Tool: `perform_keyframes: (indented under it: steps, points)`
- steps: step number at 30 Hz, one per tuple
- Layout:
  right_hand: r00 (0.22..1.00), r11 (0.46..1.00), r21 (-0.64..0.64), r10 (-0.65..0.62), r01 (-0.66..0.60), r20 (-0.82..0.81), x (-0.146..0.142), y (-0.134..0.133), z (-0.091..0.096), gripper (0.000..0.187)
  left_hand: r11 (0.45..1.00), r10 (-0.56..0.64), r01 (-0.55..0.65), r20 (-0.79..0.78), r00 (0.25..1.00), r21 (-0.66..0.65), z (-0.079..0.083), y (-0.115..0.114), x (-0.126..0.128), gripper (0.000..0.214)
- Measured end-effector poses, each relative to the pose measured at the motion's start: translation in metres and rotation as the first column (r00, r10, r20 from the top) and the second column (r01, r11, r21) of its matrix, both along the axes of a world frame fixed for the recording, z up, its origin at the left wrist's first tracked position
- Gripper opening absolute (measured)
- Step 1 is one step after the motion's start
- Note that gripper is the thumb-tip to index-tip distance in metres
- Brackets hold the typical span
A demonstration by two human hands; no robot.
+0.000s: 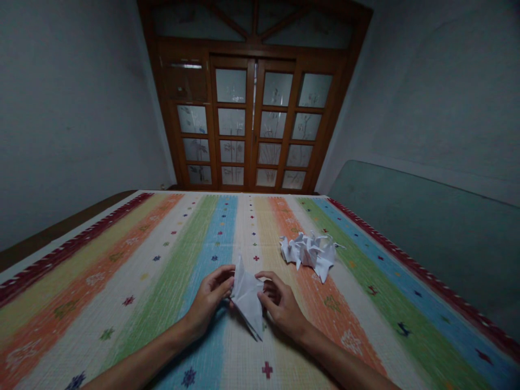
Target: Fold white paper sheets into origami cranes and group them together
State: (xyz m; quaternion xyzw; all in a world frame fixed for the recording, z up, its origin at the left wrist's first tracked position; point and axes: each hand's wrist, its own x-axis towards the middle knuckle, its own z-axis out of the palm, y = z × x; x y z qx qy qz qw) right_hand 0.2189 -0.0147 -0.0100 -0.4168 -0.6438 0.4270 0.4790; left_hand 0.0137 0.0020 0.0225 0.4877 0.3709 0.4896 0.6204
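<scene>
So, L hand [208,301] and R hand [281,308] both pinch a folded white paper shape [246,301] w/ their fingertips, one hand each side, so it stays up off the cloth, tip down. Just past the R hand, a heap of folded paper birds [309,254] sits out of the way on a striped woven cover [203,238]. Wood glass doors [244,124] stand far ahead.

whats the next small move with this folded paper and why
Probably sharpen the long crease of the folded white paper with a firm pinch. The left hand and right hand hold it from either side, and its layers look slightly loose near the lower point. The pile of folded paper figures lies just beyond, so there seems to be room to work.
</scene>
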Motion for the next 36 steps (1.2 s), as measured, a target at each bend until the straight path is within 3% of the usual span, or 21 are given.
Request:
perform_keyframes:
  steps: [6,11,13,17,21,29,33,36]
  points:
    - [0.986,0.988,-0.145,0.033,-0.057,-0.16,-0.002,0.004,-0.004,0.039,0.995,-0.091,0.09,0.021,0.996,0.036,-0.003,-0.001,-0.001,0.046]
    - [0.984,0.989,-0.144,0.018,-0.044,-0.179,-0.002,0.004,-0.003,0.032,0.995,-0.103,0.103,0.017,0.995,-0.01,-0.007,0.0,-0.001,0.046]
    - [0.986,0.988,-0.144,0.027,-0.052,-0.167,-0.002,0.004,-0.004,0.03,0.994,-0.108,0.108,0.001,0.994,0.03,-0.008,0.0,0.0,0.047]
    - [0.982,0.982,-0.166,0.064,-0.094,-0.177,0.0,0.004,-0.005,0.039,0.986,-0.101,0.108,-0.058,0.993,0.126,-0.011,-0.002,0.003,0.052]
    - [0.978,0.985,-0.114,0.106,-0.128,-0.181,0.0,0.002,-0.001,0.048,0.99,-0.088,0.095,-0.068,0.994,0.109,-0.015,-0.005,0.009,0.051]
    - [0.986,0.998,-0.057,0.017,-0.027,-0.164,-0.002,0.003,0.002,0.019,0.976,-0.199,0.209,-0.143,0.97,0.06,-0.012,-0.006,0.007,0.029]
    - [0.971,0.996,-0.083,-0.007,-0.014,-0.24,0.0,0.005,0.001,0.022,0.983,-0.184,0.186,-0.096,0.978,0.011,-0.011,-0.004,0.003,0.021]
    - [0.985,1.0,0.019,0.016,-0.013,-0.171,0.001,0.005,0.003,0.008,0.986,-0.165,0.165,-0.039,0.986,0.014,-0.011,-0.002,0.0,0.018]
